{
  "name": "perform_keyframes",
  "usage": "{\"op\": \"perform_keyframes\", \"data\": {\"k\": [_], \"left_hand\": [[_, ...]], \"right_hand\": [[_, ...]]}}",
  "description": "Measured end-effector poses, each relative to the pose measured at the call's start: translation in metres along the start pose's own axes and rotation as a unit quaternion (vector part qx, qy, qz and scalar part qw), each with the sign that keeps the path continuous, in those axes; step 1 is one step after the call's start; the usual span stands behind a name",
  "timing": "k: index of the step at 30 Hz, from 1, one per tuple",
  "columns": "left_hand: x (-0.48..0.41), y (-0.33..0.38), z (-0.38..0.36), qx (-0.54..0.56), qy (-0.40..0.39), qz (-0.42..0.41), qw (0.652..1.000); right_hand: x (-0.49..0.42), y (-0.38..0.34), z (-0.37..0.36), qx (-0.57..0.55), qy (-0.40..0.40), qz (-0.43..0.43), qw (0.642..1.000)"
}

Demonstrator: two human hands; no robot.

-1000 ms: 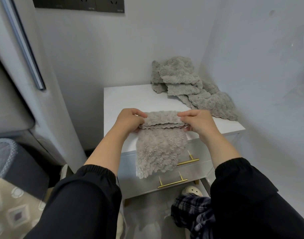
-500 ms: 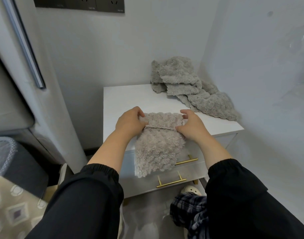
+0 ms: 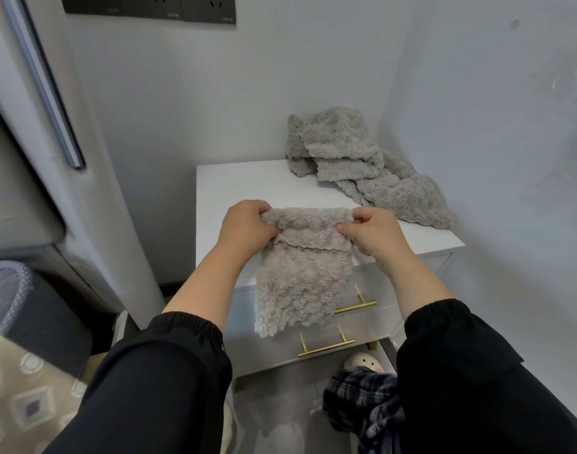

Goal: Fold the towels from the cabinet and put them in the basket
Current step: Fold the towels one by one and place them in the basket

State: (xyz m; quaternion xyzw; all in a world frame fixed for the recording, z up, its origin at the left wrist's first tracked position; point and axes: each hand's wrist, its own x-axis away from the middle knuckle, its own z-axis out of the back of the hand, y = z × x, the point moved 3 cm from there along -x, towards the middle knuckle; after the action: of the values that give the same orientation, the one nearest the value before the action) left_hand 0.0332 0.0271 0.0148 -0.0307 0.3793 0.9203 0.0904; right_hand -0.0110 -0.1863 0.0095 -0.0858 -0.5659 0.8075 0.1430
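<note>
A fluffy grey-beige towel (image 3: 303, 273) is draped over the front edge of the white cabinet (image 3: 247, 188), its top part folded over and its lower part hanging in front of the drawers. My left hand (image 3: 244, 229) pinches the folded top at its left end. My right hand (image 3: 374, 232) pinches it at the right end. A heap of several more grey towels (image 3: 356, 158) lies at the cabinet's back right corner against the wall. A grey mesh-rimmed basket (image 3: 8, 290) shows at the far left edge.
The cabinet has two drawers with gold bar handles (image 3: 326, 345). A white appliance door (image 3: 34, 103) stands to the left. Walls close in behind and to the right. A patterned cushion (image 3: 21, 401) is at lower left, a slipper (image 3: 362, 362) on the floor below.
Both hands pressed the folded top down onto the cabinet, then lifted slightly and now pinch its two ends. The towel's hanging part stays in place.
</note>
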Motion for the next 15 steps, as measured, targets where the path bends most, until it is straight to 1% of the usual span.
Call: {"op": "perform_keyframes", "data": {"k": [2, 4, 6, 9, 12, 15], "left_hand": [[0.003, 0.005, 0.004, 0.047, 0.025, -0.011, 0.999], [0.005, 0.01, 0.008, 0.062, 0.049, -0.028, 0.996], [0.005, 0.012, 0.01, 0.074, 0.067, -0.041, 0.994], [0.004, 0.01, 0.008, 0.1, 0.079, -0.049, 0.991], [0.003, 0.008, 0.005, 0.082, 0.072, -0.056, 0.992], [0.002, 0.003, -0.001, 0.019, 0.042, -0.063, 0.997]], "right_hand": [[0.001, -0.004, 0.0, -0.003, 0.023, 0.031, 0.999], [0.003, -0.008, -0.001, -0.016, 0.04, 0.041, 0.998], [0.004, -0.009, -0.001, -0.02, 0.058, 0.072, 0.995], [0.005, -0.011, 0.0, 0.02, 0.085, 0.123, 0.988], [0.006, -0.01, 0.0, 0.061, 0.086, 0.138, 0.985], [0.003, -0.003, 0.0, 0.132, 0.072, 0.132, 0.98]]}}
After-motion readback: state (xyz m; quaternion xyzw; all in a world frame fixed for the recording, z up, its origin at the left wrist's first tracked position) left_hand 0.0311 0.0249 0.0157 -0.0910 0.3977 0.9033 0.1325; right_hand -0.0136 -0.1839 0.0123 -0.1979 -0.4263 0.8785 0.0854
